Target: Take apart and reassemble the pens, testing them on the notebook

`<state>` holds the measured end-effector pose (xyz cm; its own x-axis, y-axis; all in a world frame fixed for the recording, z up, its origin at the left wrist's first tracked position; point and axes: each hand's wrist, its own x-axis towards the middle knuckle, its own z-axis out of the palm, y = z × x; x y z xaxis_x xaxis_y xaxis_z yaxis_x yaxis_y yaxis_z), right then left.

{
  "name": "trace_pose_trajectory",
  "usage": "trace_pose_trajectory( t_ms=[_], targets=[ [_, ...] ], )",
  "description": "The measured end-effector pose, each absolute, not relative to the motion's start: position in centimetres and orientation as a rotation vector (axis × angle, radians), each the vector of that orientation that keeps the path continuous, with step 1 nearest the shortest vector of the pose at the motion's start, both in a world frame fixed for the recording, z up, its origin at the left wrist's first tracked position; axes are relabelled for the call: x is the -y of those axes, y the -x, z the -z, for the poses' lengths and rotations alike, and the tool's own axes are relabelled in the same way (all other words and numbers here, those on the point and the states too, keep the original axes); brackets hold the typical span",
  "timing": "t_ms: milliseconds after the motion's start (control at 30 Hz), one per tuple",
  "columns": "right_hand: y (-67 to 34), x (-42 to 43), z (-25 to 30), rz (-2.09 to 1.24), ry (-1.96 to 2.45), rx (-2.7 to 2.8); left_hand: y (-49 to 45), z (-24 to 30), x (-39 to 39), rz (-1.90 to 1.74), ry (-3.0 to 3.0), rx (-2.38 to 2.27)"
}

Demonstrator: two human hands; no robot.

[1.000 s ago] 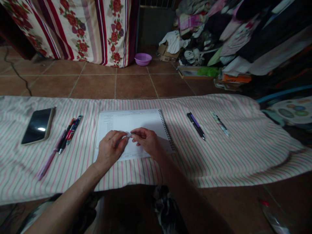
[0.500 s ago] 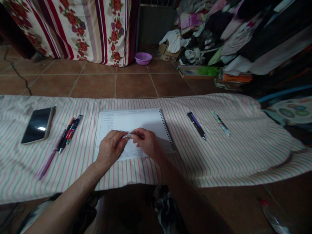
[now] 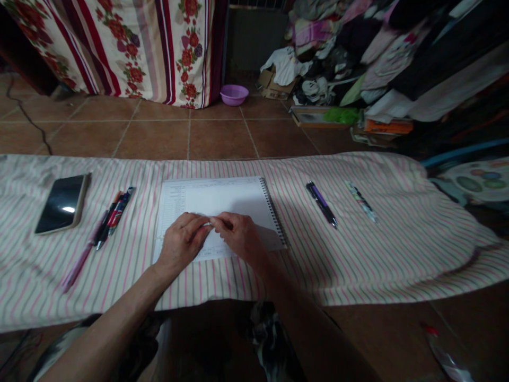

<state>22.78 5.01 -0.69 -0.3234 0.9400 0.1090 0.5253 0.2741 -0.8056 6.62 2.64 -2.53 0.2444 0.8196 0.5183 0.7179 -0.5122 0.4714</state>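
Note:
Over a spiral-bound notebook (image 3: 222, 193) with printed lines, my two hands meet fingertip to fingertip. My left hand (image 3: 183, 237) pinches a small whitish object (image 3: 207, 224), mostly covered by the fingers; its kind cannot be made out. From the other side, the thumb and forefinger of my right hand (image 3: 235, 232) close on the same small piece. Right of the notebook lie a black and purple pen (image 3: 321, 204) and a pale patterned pen (image 3: 361, 201).
Several pens (image 3: 115, 212) lie in a group at the left, beside a phone (image 3: 62, 204). All rest on a striped cloth (image 3: 382, 260). Beyond it are the tiled floor (image 3: 159, 139), a purple basin (image 3: 234, 95) and piled clothes (image 3: 314, 32).
My right fingers have moved slightly left and closed further over the small whitish object, so less of it shows. My left hand has stayed almost in place.

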Motion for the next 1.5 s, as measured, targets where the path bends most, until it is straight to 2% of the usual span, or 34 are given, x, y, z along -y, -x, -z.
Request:
trace_pose_trajectory(
  t_ms=[300,433,733,967,1267,1500],
  targets=[
    [-23.0,-5.4,2.3,-1.322,1.128,1.601,-6.4,2.4,-2.9,-1.156,-2.346,-1.496],
    [-22.8,-5.3,2.4,-1.293,1.156,1.609,-6.5,2.4,-2.7,-1.106,-2.337,-1.526],
    [-23.0,-5.2,1.1,-0.956,1.227,1.937,-6.5,2.3,-2.6,-1.092,-2.349,-1.543],
    [-23.0,-5.5,2.2,-1.340,1.093,1.611,-6.6,2.1,-2.7,-1.107,-2.335,-1.564],
    [-22.9,-5.3,1.3,-1.177,1.207,1.780,-6.6,2.2,-2.6,-1.101,-2.343,-1.557],
    [-22.8,-5.6,2.1,-1.410,1.100,1.528,-6.6,2.2,-2.7,-1.097,-2.330,-1.587]
  ],
)
